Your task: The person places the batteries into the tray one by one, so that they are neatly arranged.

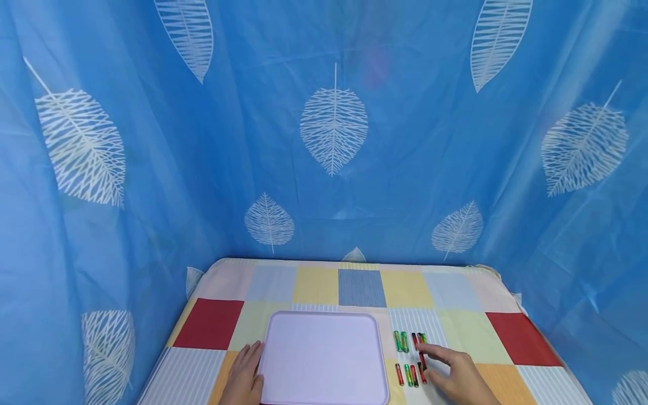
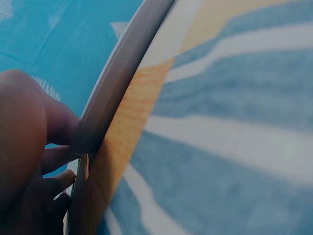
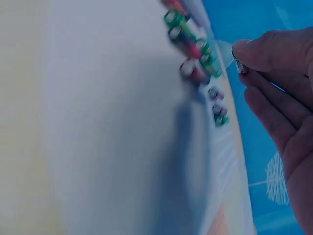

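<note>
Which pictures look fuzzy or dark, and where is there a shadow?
Head view: bright, fairly sharp, pale shine on the curtain; left wrist view: dim, left hand shadowy, tablecloth blurry; right wrist view: batteries fuzzy, a long soft shadow across the tablecloth.

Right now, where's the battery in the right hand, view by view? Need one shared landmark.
Head: lower right, the battery between the right hand's thumb and fingers.
Left wrist: not in it.
Right wrist: upper right, the battery at the fingertips, partly covered.
Shared landmark: blue leaf-patterned curtain, in all three.
</note>
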Tool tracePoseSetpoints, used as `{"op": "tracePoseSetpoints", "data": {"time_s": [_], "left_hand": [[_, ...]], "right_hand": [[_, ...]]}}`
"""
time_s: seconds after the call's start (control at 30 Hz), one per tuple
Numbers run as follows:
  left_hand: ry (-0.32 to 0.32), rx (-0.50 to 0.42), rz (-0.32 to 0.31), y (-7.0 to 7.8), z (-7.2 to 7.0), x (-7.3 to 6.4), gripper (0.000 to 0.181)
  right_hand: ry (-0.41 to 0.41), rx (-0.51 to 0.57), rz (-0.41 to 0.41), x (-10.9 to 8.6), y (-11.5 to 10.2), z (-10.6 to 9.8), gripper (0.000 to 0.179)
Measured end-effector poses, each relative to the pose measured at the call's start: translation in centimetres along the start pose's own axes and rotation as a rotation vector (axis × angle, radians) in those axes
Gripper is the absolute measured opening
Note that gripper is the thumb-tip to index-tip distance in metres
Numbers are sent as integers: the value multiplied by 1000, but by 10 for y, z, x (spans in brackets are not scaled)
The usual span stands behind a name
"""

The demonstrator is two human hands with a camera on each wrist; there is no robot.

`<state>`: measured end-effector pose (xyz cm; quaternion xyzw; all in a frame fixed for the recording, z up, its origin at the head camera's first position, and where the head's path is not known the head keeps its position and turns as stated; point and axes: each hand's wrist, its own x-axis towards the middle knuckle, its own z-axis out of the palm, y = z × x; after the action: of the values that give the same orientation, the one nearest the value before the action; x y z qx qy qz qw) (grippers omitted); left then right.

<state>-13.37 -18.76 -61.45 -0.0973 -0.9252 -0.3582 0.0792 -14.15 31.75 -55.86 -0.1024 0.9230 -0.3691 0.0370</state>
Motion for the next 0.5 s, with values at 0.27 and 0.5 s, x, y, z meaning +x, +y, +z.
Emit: {"op": "tracePoseSetpoints", "data": {"time_s": [0.27, 0.5], "left_hand": [[-26, -85, -48, -11, 5, -11, 62], [-15, -112, -26, -11, 3, -9, 63]], "right_hand": [[48, 45, -54, 14, -26, 17, 48], [119, 76, -173, 42, -52, 33, 47]]}}
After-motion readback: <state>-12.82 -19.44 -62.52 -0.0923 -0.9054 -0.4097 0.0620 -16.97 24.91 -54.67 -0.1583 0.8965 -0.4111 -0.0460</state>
